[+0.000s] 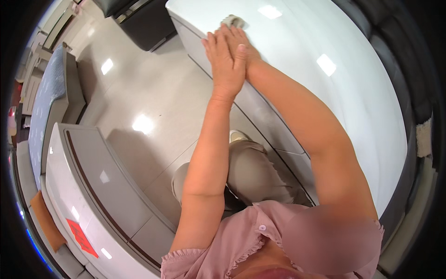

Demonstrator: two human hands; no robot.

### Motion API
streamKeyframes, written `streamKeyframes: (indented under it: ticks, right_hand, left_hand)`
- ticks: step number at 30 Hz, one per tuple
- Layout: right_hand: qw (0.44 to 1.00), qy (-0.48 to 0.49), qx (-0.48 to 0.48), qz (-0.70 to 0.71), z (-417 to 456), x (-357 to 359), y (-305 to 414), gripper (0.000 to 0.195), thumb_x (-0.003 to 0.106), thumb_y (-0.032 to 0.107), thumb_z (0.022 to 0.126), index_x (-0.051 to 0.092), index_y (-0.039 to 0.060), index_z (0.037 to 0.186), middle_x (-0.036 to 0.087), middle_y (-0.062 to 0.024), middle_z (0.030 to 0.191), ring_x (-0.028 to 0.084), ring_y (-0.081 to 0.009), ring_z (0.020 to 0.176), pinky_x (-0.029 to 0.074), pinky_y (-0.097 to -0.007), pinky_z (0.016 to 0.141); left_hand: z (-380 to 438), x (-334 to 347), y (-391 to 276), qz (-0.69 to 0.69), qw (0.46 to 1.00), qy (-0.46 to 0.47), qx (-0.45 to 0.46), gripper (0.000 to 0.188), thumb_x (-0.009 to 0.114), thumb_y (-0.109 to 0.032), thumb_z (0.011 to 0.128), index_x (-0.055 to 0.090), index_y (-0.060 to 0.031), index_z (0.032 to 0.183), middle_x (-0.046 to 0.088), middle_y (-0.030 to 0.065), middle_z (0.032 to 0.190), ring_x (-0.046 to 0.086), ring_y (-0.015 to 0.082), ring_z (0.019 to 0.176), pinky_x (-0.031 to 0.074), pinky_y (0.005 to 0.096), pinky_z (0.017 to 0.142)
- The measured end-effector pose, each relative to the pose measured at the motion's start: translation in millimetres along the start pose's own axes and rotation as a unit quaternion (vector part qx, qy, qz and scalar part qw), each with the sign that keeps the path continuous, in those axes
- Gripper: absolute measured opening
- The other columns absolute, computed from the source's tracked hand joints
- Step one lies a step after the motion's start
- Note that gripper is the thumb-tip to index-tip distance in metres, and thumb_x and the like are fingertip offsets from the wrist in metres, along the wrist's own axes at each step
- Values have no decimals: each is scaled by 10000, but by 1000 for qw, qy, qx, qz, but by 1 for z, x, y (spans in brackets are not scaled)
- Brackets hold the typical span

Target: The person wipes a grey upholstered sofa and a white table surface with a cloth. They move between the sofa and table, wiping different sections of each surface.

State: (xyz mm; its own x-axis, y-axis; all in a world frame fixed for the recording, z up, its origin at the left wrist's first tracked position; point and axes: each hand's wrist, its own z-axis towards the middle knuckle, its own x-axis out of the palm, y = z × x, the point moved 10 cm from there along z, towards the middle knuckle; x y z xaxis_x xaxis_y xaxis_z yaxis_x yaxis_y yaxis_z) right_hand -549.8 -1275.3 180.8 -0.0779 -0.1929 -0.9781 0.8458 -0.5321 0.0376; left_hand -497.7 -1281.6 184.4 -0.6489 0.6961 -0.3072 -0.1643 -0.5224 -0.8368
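My right hand (245,42) lies palm down on the glossy white top (299,52) of a low cabinet, near its long edge. A crumpled grey-beige cloth (234,21) is under its fingertips and sticks out beyond them. My left hand (224,64) is beside it, overlapping the right hand in view, with its fingers spread and its thumb towards the right hand. It holds nothing, and whether it touches the cabinet edge cannot be told. Drawer fronts (258,108) run down the side of the cabinet below both forearms.
A second white cabinet (104,181) with a red paper tag (82,237) stands at the left. Beyond it is a seat with a blue cover (48,104). Black padded upholstery (390,52) borders the white top at the right. A dark furniture piece (150,24) stands on the tiled floor (139,87).
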Motion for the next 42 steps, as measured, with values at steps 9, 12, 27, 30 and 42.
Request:
streamKeyframes:
  ticks: [9,12,27,30,42]
  right_hand:
    - [991,-15,-6,132,-5,-9,-53,575,501,318,964,407,4,1435,395,-170,1508,365,-276,1405,192,-406,1215]
    - [991,13,107,74,-23,-5,-124,577,438,317,931,460,0,1412,402,-142,1529,370,-284,1407,248,-458,1172]
    - [975,-51,169,132,-220,-60,-183,563,546,266,907,482,-23,1385,395,-199,1512,382,-356,1384,253,-463,1183]
    - [988,-31,112,104,-258,-69,-146,605,592,223,884,435,21,1433,362,-183,1538,370,-357,1397,236,-476,1194]
    - [989,27,93,114,-377,-100,-129,639,634,273,842,469,47,1417,349,-159,1555,330,-334,1431,215,-478,1196]
  left_hand:
    - [-15,30,-32,78,994,57,52,788,526,-397,977,191,64,1522,104,315,1591,16,484,1487,53,519,1206]
    - [-41,62,-39,224,960,152,70,749,543,-430,969,296,35,1501,197,294,1577,56,497,1479,57,579,1189]
    - [-92,101,-87,322,903,237,160,628,513,-359,995,376,42,1459,297,230,1563,159,402,1492,118,579,1187]
    - [-103,109,-100,333,886,272,173,626,525,-344,989,377,47,1455,307,231,1558,181,395,1487,133,572,1187]
    - [-148,129,-132,272,876,341,204,622,581,-287,956,390,5,1471,297,196,1581,213,346,1492,119,552,1192]
